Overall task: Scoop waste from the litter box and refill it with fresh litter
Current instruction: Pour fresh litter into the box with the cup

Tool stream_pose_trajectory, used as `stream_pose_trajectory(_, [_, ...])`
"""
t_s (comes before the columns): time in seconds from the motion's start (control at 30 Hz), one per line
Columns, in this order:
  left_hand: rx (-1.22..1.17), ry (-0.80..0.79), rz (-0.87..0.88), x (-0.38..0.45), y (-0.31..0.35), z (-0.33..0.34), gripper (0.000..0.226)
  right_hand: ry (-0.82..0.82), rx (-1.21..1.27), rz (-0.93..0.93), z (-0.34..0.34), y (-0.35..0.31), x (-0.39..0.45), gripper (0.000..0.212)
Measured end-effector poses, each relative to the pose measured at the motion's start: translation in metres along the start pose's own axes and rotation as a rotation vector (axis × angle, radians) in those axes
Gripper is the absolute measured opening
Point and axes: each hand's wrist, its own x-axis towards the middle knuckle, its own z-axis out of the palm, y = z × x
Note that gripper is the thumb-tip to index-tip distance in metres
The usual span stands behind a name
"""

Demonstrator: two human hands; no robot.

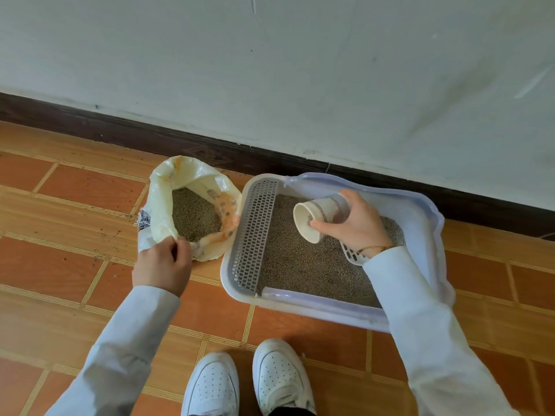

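Lavender-rimmed litter box [426, 211] on tiled floor by the wall, grey litter [303, 262] inside it, open litter bag [183, 175] just left of the box, left hand [163, 265] pinching the bag's near rim, right hand [357, 223] above the box with fingers curled round a tipped paper cup [312, 214], slotted scoop [351, 254] in the box beneath that wrist

A pale, off-white wall [300, 70] fills the upper half of the view, from nine o'clock round to three, marked with faint scuffs and grey smears, most of them toward two o'clock. Along its foot a dark brown skirting board [120, 130] runs on a slant from nine o'clock down toward three. Below it lies a floor [75, 265] of orange-brown tiles edged with lighter striped bands, flecked with dark specks near nine o'clock. The light is soft, even daylight.
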Motion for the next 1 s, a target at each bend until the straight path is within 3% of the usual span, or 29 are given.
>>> stream_pose_trajectory(0.37, [-0.012, 0.025, 0.022, -0.003, 0.004, -0.001, 0.045, 0.153, -0.197, -0.158, -0.004, 0.006, -0.001, 0.097])
stream_pose_trajectory(0.77, [-0.035, 0.032, 0.018, -0.001, -0.001, -0.003, 0.05, 0.285, -0.34, -0.204, -0.018, 0.004, 0.006, 0.1])
stream_pose_trajectory(0.9, [-0.044, 0.034, -0.007, 0.003, -0.003, -0.004, 0.048, 0.279, -0.185, -0.257, -0.01, -0.014, 0.003, 0.101])
stream_pose_trajectory(1.0, [-0.05, 0.026, -0.029, 0.005, -0.004, -0.005, 0.042, 0.15, -0.004, -0.264, 0.009, -0.046, 0.003, 0.106])
